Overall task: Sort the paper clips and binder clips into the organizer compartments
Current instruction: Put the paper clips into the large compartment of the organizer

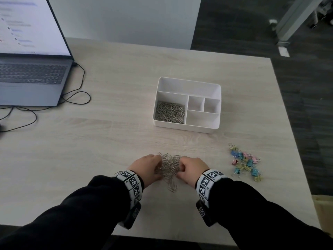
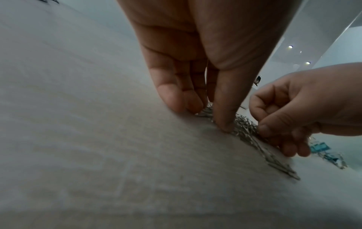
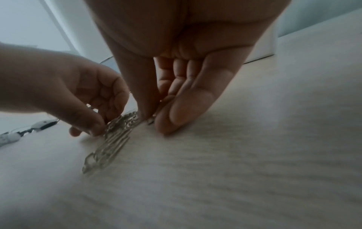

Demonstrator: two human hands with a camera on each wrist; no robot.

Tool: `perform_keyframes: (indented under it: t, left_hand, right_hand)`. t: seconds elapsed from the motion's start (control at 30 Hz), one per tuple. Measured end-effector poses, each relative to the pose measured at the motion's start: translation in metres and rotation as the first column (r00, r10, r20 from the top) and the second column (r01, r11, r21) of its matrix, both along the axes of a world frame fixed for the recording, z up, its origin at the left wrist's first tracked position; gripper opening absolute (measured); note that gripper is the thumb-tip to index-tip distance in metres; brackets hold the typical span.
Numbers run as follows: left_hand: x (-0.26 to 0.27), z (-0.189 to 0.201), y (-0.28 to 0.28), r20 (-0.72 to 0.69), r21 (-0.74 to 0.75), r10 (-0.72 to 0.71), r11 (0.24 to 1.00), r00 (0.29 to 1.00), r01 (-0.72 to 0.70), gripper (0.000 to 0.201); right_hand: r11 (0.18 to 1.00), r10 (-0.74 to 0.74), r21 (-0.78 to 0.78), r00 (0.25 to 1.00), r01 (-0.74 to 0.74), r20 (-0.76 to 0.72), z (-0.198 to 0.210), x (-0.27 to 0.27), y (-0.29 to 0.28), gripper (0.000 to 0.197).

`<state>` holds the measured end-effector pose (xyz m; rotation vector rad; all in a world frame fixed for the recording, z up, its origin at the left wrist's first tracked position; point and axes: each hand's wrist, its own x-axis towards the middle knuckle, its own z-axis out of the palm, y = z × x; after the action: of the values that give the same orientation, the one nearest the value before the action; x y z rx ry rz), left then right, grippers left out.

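Observation:
A loose pile of silver paper clips [image 1: 169, 166] lies near the table's front edge, between my two hands. My left hand [image 1: 156, 167] curls round its left side, and my right hand [image 1: 181, 168] curls round its right side. In the left wrist view, the left hand [image 2: 207, 114] pinches the paper clips [image 2: 245, 128] between thumb and fingertips against the table. The right hand [image 3: 154, 119] does the same in the right wrist view. The white organizer [image 1: 215, 92] stands further back, with more paper clips [image 1: 170, 111] in its front left compartment. Coloured binder clips [image 1: 245, 163] lie in a heap right of my right hand.
An open laptop [image 1: 30, 74] sits at the back left, and its black cable [image 1: 77, 94] loops over the table. The table's right edge [image 1: 288, 123] drops to a dark floor. The organizer's other compartments hold nothing.

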<state>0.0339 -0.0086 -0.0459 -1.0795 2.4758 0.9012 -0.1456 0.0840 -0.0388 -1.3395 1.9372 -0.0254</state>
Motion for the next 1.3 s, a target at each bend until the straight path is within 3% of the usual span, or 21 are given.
perform_keyframes:
  t: [0.07,0.13,0.23,0.33,0.43,0.6,0.77,0.97,1.3]
  left_hand:
    - [0.003,0.002,-0.004,-0.023,0.017,0.038,0.999,0.999,-0.037,0.038]
    - [0.010,0.005,-0.008,0.002,-0.011,0.064,0.998,0.998,-0.064,0.059]
    - [0.018,0.008,-0.011,0.110,-0.110,0.032,0.994,0.993,-0.019,0.106]
    - [0.011,0.006,-0.006,0.156,-0.140,-0.003,0.990,0.988,0.025,0.114]
    - [-0.003,0.001,-0.001,0.119,-0.114,-0.022,0.993,0.993,0.035,0.105]
    - [-0.018,0.000,0.003,0.062,-0.096,-0.025,0.995,0.998,0.031,0.074]
    - [-0.029,-0.004,0.001,0.055,-0.079,-0.033,0.996,0.998,0.037,0.048]
    - [-0.042,-0.005,-0.009,0.013,-0.058,-0.018,0.998,1.000,0.019,0.026]
    - [-0.050,-0.002,-0.035,-0.048,0.103,-0.016,0.994,0.999,0.021,0.022]
  right_hand:
    - [0.996,-0.070,-0.048,0.997,0.071,0.018,-0.002,-0.009,0.003,0.029]
    - [0.992,-0.083,-0.091,0.997,0.082,-0.002,-0.003,-0.020,0.006,0.038]
    - [0.998,-0.052,-0.047,0.998,0.051,-0.034,-0.003,-0.028,0.011,0.090]
    - [0.998,0.052,-0.014,0.996,-0.053,-0.073,-0.006,-0.020,0.010,0.110]
    - [0.992,0.119,-0.040,0.988,-0.123,-0.094,-0.009,-0.005,0.006,0.097]
    - [0.990,0.095,-0.097,0.992,-0.104,-0.088,-0.011,0.009,-0.002,0.057]
    - [0.990,0.098,-0.101,0.994,-0.102,-0.047,-0.012,0.010,-0.010,0.037]
    - [0.990,0.094,-0.102,0.994,-0.099,-0.054,-0.009,0.006,-0.021,0.027]
    - [0.997,-0.024,-0.064,0.995,0.030,0.097,-0.004,-0.008,-0.040,0.017]
